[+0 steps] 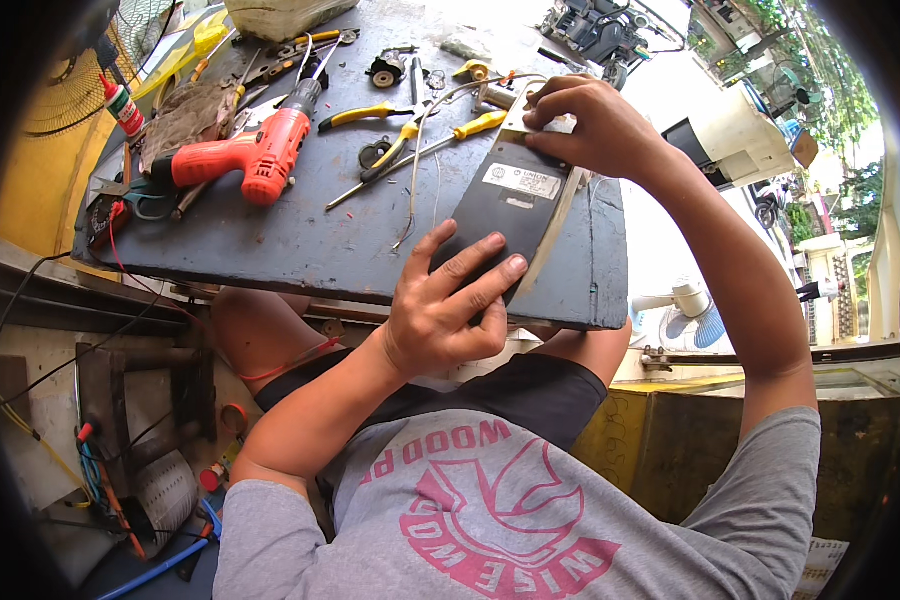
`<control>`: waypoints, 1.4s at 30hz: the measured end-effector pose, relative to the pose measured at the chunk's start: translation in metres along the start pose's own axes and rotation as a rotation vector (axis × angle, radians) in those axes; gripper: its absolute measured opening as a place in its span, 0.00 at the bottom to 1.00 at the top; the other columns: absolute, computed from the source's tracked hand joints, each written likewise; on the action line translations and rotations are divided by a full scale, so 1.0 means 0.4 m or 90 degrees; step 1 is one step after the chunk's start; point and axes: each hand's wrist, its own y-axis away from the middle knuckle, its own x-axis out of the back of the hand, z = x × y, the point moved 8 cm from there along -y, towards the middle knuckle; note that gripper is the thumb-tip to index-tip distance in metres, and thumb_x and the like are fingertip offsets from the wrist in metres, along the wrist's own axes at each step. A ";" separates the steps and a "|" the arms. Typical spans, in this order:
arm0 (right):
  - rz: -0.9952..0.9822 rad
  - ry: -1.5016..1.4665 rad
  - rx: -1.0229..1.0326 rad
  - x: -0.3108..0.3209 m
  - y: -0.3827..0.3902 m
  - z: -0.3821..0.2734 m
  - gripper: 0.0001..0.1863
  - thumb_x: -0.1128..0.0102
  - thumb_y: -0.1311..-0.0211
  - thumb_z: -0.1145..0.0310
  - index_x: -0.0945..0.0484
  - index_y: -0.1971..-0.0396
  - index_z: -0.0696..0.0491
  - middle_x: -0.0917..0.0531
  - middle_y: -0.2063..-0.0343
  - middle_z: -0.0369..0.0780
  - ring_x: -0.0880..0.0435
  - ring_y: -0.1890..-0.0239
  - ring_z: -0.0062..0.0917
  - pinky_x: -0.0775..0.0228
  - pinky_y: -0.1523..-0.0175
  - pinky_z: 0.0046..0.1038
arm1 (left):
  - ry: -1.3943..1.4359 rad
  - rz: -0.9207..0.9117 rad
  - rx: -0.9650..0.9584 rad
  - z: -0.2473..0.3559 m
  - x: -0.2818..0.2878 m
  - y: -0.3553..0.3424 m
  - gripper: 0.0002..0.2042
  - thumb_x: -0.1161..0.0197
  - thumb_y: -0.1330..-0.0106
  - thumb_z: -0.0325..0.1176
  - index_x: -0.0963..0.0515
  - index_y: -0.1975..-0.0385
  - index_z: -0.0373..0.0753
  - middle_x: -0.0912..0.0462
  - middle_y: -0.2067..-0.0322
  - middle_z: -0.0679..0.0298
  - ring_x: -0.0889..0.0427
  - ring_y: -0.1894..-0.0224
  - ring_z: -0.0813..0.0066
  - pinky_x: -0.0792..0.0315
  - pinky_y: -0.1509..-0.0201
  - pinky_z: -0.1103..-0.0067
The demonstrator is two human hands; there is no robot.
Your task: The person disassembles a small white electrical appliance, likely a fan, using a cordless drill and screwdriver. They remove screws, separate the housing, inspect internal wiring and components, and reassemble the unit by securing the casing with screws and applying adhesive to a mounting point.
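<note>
A long black flat case (500, 205) with a white label lies tilted over the right front part of the workbench. My left hand (455, 300) grips its near end, fingers across the dark face and thumb at the edge. At the far end, my right hand (580, 120) is closed, fingertips pinched at a pale end section (518, 118); what they hold there is too small to make out. A thin grey cable (417, 165) runs from that end across the bench. Just left of it lies a screwdriver with a yellow handle (480, 124).
On the dark workbench (355, 255) lie a red cordless drill (245, 155), pliers with yellow grips (358, 114), scissors (148, 200) and a white bottle with a red cap (122, 105). A caged fan (65, 90) stands at far left, a white fan (692, 310) at right.
</note>
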 end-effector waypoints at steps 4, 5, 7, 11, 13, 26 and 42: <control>0.013 -0.022 -0.016 0.005 -0.001 0.017 0.13 0.22 0.39 0.63 0.06 0.60 0.56 0.09 0.57 0.47 0.09 0.54 0.40 0.19 0.44 0.39 | 0.035 0.013 0.028 -0.020 -0.015 0.000 0.17 0.27 0.35 0.28 0.34 0.65 0.49 0.12 0.40 0.66 0.14 0.36 0.54 0.32 0.26 0.42; 0.015 -0.031 -0.013 0.005 -0.003 0.019 0.13 0.22 0.39 0.63 0.06 0.60 0.56 0.09 0.57 0.48 0.09 0.54 0.40 0.19 0.44 0.39 | 0.056 0.010 0.047 -0.025 -0.018 0.000 0.17 0.26 0.34 0.31 0.33 0.65 0.49 0.13 0.40 0.66 0.15 0.35 0.53 0.33 0.25 0.42; 0.011 -0.049 -0.032 0.003 -0.007 0.028 0.14 0.21 0.41 0.62 0.06 0.60 0.56 0.09 0.57 0.48 0.09 0.54 0.40 0.19 0.44 0.38 | 0.065 -0.032 0.062 -0.020 -0.028 0.005 0.16 0.27 0.32 0.33 0.33 0.62 0.47 0.15 0.37 0.59 0.18 0.32 0.48 0.33 0.26 0.43; -0.030 -0.014 -0.068 -0.008 -0.020 0.017 0.17 0.19 0.46 0.60 0.06 0.59 0.55 0.09 0.58 0.47 0.09 0.54 0.40 0.19 0.45 0.38 | 0.134 -0.111 0.122 -0.010 -0.040 0.025 0.18 0.23 0.33 0.41 0.29 0.59 0.44 0.20 0.35 0.54 0.25 0.29 0.42 0.32 0.27 0.47; -0.085 0.045 -0.077 -0.018 -0.031 -0.004 0.17 0.19 0.48 0.61 0.06 0.60 0.54 0.09 0.58 0.47 0.09 0.54 0.40 0.18 0.46 0.39 | 0.140 -0.116 0.186 -0.016 -0.038 0.036 0.18 0.21 0.36 0.42 0.25 0.59 0.42 0.21 0.35 0.51 0.25 0.31 0.39 0.32 0.28 0.48; -0.376 0.186 -0.072 -0.074 -0.143 -0.024 0.20 0.22 0.40 0.57 0.12 0.53 0.52 0.12 0.52 0.47 0.12 0.46 0.43 0.21 0.38 0.42 | 0.198 -0.083 0.473 -0.057 0.001 0.046 0.29 0.29 0.39 0.38 0.19 0.36 0.37 0.27 0.35 0.26 0.27 0.33 0.25 0.33 0.25 0.48; -0.414 0.129 -0.079 -0.107 -0.127 0.036 0.26 0.32 0.29 0.44 0.13 0.39 0.41 0.15 0.38 0.49 0.15 0.37 0.43 0.25 0.30 0.44 | 0.140 -0.039 0.465 -0.063 -0.069 -0.001 0.27 0.33 0.37 0.40 0.17 0.39 0.31 0.24 0.39 0.22 0.27 0.35 0.23 0.37 0.23 0.48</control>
